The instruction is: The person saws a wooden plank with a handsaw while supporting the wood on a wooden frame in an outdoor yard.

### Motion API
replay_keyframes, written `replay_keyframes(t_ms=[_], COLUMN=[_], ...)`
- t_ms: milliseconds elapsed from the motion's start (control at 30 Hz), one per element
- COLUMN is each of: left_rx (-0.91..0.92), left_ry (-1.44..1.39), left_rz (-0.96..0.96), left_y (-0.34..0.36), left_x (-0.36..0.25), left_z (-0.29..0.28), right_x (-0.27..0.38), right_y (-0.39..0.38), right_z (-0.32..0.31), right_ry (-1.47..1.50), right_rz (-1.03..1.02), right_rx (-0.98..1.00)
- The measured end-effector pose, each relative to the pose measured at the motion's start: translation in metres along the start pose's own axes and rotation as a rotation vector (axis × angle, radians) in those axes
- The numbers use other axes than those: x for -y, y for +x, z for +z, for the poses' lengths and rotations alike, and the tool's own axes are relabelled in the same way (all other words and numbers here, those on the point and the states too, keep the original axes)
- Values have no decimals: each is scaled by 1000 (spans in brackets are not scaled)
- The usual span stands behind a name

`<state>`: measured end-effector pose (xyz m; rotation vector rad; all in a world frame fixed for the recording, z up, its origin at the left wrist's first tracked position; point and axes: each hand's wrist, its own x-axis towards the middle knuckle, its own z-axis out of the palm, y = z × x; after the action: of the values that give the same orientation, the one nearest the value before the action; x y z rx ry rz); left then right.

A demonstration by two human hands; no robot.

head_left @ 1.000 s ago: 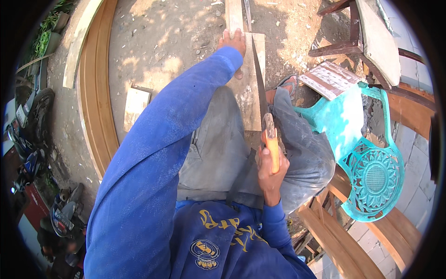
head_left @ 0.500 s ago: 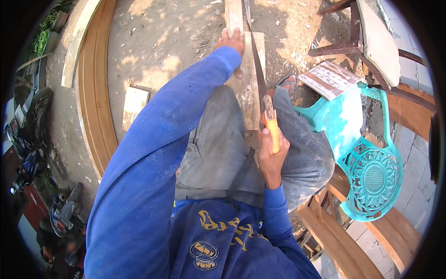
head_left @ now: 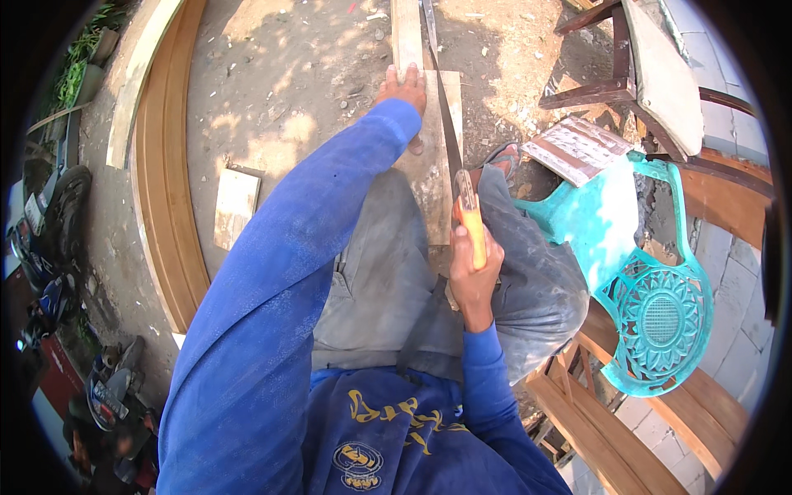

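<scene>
My left hand [head_left: 400, 92] holds down a pale narrow wooden strip [head_left: 406, 33], its fingers over the wood, above a wider flat board [head_left: 437, 206]. In my right hand [head_left: 474, 268] is a hand saw with a yellow-orange handle [head_left: 470, 235]; its long dark blade [head_left: 449, 130] runs up along the right edge of the strip. Whether its teeth are in the wood I cannot tell. My grey-trousered legs are bent either side of the board, and my right foot [head_left: 503, 157] in a sandal is beside it.
Long brown boards [head_left: 165, 206] lie left; a small board [head_left: 235, 206] lies nearer. At right are a turquoise plastic chair [head_left: 660, 322] with a painted panel [head_left: 577, 148], a wooden chair [head_left: 610, 91] and more timber [head_left: 594, 421]. Parked motorbikes [head_left: 49, 247] stand far left.
My right hand and the saw have moved forward, away from my body, along the strip. My left hand stays on the wood. The view has shifted slightly.
</scene>
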<state>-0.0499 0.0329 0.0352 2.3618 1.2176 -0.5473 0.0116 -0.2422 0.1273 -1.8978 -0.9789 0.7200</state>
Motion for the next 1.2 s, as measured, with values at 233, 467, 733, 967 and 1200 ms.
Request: replay_keyframes(t_ms=[233,467,733,967,1200], left_rx=[0,-4,14,-15,-11], left_ry=[3,-14,-11,-29,-19], left_rz=[9,7,23,34,33], left_y=[-4,1,-3,0,0], left_x=[-11,-7,-12,-15,-8], left_z=[-12,-10,-14,-7,-11], right_x=[4,2,2,-22,-1], right_y=[-13,82,-67,85,-78], right_z=[-18,29,-33,31,-40], right_ry=[55,-6,115,47,83], right_rz=[-6,-52,124,-71,130], right_rx=[-49,-30,-63,-84,1])
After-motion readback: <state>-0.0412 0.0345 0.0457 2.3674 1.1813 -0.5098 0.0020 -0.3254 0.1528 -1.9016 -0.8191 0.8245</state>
